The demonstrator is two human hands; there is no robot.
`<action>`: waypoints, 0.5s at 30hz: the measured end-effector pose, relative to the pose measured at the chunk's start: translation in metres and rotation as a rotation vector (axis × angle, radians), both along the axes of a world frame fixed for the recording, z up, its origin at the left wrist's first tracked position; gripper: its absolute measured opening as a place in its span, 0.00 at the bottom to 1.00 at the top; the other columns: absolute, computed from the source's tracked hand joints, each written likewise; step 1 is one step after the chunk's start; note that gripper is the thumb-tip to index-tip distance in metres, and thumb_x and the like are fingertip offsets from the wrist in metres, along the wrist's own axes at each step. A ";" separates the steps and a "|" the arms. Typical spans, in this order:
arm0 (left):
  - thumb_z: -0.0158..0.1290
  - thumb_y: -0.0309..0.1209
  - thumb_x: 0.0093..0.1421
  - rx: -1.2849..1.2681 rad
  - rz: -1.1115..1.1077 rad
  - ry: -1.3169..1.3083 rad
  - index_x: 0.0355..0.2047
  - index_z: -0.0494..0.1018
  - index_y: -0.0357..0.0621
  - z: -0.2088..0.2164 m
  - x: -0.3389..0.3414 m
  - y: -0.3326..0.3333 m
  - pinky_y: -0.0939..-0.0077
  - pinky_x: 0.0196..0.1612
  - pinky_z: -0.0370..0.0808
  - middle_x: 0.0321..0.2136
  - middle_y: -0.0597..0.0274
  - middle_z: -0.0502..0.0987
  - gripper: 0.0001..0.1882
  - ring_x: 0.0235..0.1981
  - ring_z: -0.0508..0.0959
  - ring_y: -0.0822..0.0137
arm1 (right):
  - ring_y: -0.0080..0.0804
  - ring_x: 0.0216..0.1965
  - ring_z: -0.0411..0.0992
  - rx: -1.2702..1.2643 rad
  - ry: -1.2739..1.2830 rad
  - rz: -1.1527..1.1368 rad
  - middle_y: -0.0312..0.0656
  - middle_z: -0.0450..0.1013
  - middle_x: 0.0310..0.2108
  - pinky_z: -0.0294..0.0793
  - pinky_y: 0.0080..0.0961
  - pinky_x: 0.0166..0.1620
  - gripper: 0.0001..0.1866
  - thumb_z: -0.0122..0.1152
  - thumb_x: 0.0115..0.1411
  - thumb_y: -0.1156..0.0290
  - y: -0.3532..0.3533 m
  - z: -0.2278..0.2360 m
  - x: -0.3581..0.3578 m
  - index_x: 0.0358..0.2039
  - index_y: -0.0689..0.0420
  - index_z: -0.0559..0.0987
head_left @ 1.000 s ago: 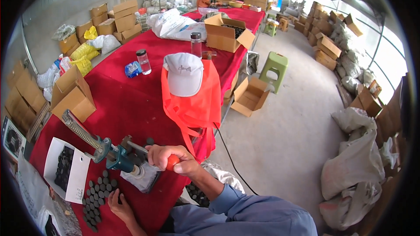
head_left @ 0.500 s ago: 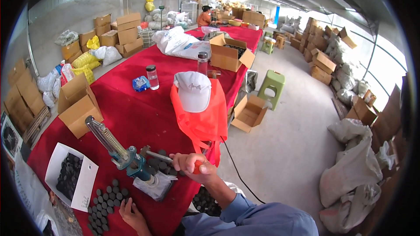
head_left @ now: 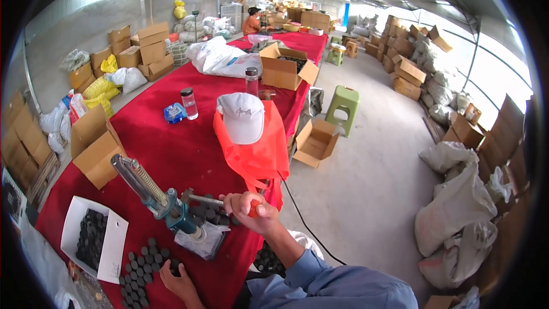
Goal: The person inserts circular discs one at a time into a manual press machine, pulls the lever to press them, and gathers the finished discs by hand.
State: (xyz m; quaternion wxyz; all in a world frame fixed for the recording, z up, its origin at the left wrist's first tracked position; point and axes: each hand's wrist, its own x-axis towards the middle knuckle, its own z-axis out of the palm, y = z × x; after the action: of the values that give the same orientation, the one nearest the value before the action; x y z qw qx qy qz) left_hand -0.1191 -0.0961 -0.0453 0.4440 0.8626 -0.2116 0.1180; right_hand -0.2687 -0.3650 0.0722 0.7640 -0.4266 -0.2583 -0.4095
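My right hand (head_left: 251,210) is closed around the red grip (head_left: 254,208) of a metal lever on a green hand press (head_left: 177,216). The press stands tilted in the view, its long spring and bare metal tube rising to the upper left. Under its ram lies a base wrapped in clear plastic (head_left: 201,242). Near the table's front edge my left hand (head_left: 178,286) has thumb and finger around a small black disc (head_left: 175,264). Beside it, several black discs (head_left: 137,277) lie in rows on the red cloth. More dark round pieces (head_left: 210,215) sit behind the press, partly hidden by the lever.
A white box (head_left: 114,250) of black pieces stands at left, an opened carton (head_left: 96,146) behind it. A grey cap (head_left: 243,119) rests on an orange bag (head_left: 251,157). Two bottles (head_left: 189,104) stand farther back. A green stool (head_left: 343,109) and carton (head_left: 315,143) are on the floor.
The view has shifted slightly. My left hand's fingers now close about a black disc at the edge of the rows. My right hand stays on the lever grip.
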 end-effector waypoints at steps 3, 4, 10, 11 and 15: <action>0.65 0.25 0.54 -0.015 -0.025 -0.195 0.51 0.77 0.37 -0.034 0.017 0.012 0.54 0.57 0.72 0.49 0.44 0.78 0.23 0.51 0.76 0.45 | 0.41 0.39 0.68 0.011 0.019 0.001 0.39 0.67 0.27 0.51 0.44 0.67 0.20 0.62 0.58 0.48 0.000 0.000 0.011 0.30 0.54 0.78; 0.65 0.26 0.55 -0.048 -0.072 -0.194 0.49 0.78 0.39 -0.026 0.017 0.006 0.54 0.58 0.72 0.48 0.45 0.79 0.20 0.51 0.76 0.45 | 0.41 0.39 0.68 0.019 0.029 -0.022 0.39 0.67 0.27 0.54 0.44 0.64 0.20 0.63 0.58 0.47 -0.001 0.002 0.009 0.30 0.53 0.77; 0.69 0.26 0.52 -0.154 -0.019 -0.087 0.45 0.81 0.39 0.010 0.010 -0.016 0.64 0.48 0.79 0.42 0.52 0.83 0.19 0.42 0.82 0.55 | 0.36 0.41 0.65 -0.113 0.041 -0.034 0.31 0.67 0.26 0.50 0.45 0.71 0.17 0.62 0.59 0.47 -0.023 0.009 0.000 0.29 0.47 0.75; 0.70 0.25 0.52 -0.190 0.005 -0.069 0.46 0.81 0.38 0.013 0.007 -0.017 0.69 0.46 0.80 0.42 0.54 0.84 0.20 0.40 0.84 0.61 | 0.37 0.40 0.65 -0.127 0.018 -0.030 0.32 0.66 0.25 0.52 0.46 0.70 0.19 0.60 0.60 0.45 -0.024 0.008 0.004 0.28 0.48 0.74; 0.70 0.22 0.51 -0.283 -0.056 0.032 0.48 0.79 0.38 0.020 -0.019 -0.034 0.74 0.44 0.80 0.41 0.58 0.84 0.22 0.38 0.83 0.69 | 0.36 0.41 0.65 -0.125 0.043 0.014 0.31 0.66 0.25 0.50 0.47 0.71 0.19 0.59 0.60 0.44 -0.021 -0.002 0.011 0.29 0.46 0.73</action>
State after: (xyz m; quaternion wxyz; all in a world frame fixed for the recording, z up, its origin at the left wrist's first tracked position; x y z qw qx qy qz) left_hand -0.1377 -0.1301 -0.0253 0.5678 0.7868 -0.2098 0.1208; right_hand -0.2580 -0.3857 0.0704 0.7441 -0.4803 -0.2699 -0.3779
